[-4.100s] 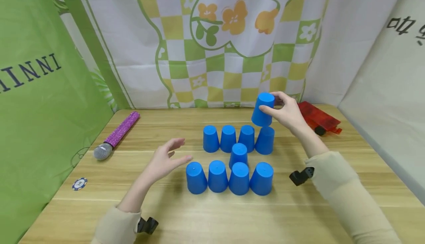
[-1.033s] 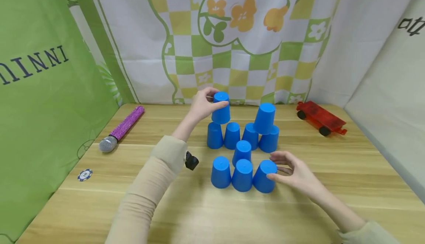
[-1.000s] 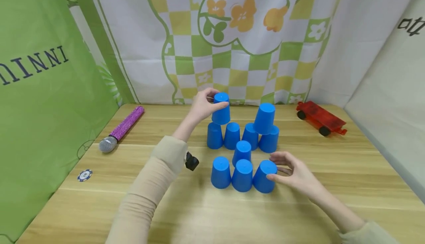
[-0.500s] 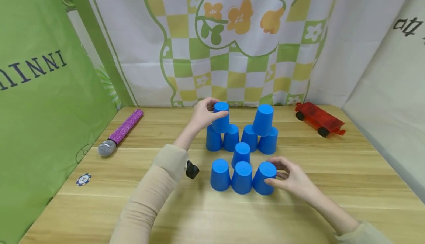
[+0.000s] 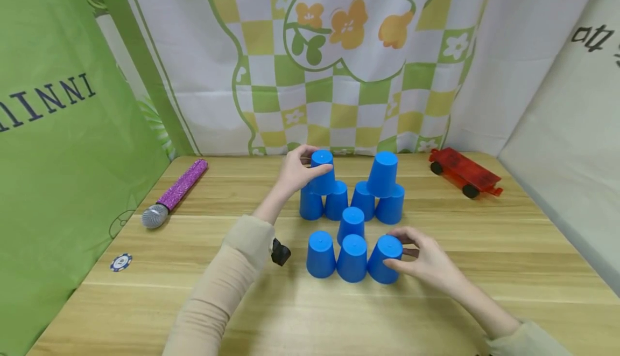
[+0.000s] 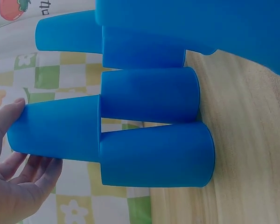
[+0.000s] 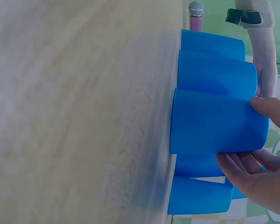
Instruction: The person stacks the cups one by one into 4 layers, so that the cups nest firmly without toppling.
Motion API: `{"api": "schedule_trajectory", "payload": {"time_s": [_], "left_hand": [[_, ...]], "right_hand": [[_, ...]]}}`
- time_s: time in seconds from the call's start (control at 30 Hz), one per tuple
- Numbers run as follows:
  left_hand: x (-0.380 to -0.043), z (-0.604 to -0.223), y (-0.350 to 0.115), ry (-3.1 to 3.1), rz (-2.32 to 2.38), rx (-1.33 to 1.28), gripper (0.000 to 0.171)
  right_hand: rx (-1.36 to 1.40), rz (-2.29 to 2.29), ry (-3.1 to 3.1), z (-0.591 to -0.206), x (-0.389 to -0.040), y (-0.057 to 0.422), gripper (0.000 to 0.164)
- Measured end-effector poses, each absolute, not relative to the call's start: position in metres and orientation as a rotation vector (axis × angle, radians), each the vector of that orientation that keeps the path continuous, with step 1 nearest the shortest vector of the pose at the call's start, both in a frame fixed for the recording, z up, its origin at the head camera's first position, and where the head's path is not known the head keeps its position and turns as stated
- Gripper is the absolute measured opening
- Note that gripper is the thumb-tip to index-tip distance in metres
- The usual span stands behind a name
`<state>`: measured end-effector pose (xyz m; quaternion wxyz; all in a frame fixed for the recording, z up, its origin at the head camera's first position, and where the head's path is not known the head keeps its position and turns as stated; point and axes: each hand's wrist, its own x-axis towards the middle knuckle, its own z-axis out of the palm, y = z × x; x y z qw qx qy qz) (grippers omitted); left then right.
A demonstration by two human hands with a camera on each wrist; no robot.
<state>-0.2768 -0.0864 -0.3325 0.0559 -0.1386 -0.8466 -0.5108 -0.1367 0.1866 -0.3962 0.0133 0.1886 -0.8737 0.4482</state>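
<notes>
My left hand holds an upside-down blue cup between thumb and fingers. In the left wrist view the rim of that held cup sits against the bases of two back-row cups, straddling them. Another blue cup stands on the right pair of the back row. My right hand grips the rightmost front cup by its sides; in the right wrist view this cup stands with its rim at the tabletop. Beside it are two more front cups, with a single cup just behind.
A purple glitter microphone lies at the left of the wooden table, and a poker chip is nearer the front. A red toy cart sits at the back right. Patterned cloth hangs behind the table.
My right hand has set its cup on the back right pair and moved to the front right cup. The left hand has lifted the front left cup and lowered it onto the back left pair.
</notes>
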Motion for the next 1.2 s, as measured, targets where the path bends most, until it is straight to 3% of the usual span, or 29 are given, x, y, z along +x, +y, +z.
{"api": "schedule_trajectory", "payload": {"time_s": [0.63,0.97,1.2], "left_hand": [[-0.268,-0.345,-0.104,-2.485,-1.643,-0.420,0.061],[-0.239,-0.362,-0.138,-2.541,-1.641,-0.392,0.058],[-0.214,-0.371,-0.151,-2.680,-1.583,-0.489,0.060]], "right_hand": [[0.419,1.288,-2.718,-0.373,-0.143,0.215,0.045],[0.271,1.106,-2.773,-0.314,-0.169,0.267,0.053],[0.233,1.076,-2.745,-0.265,-0.192,0.273,0.060]]}}
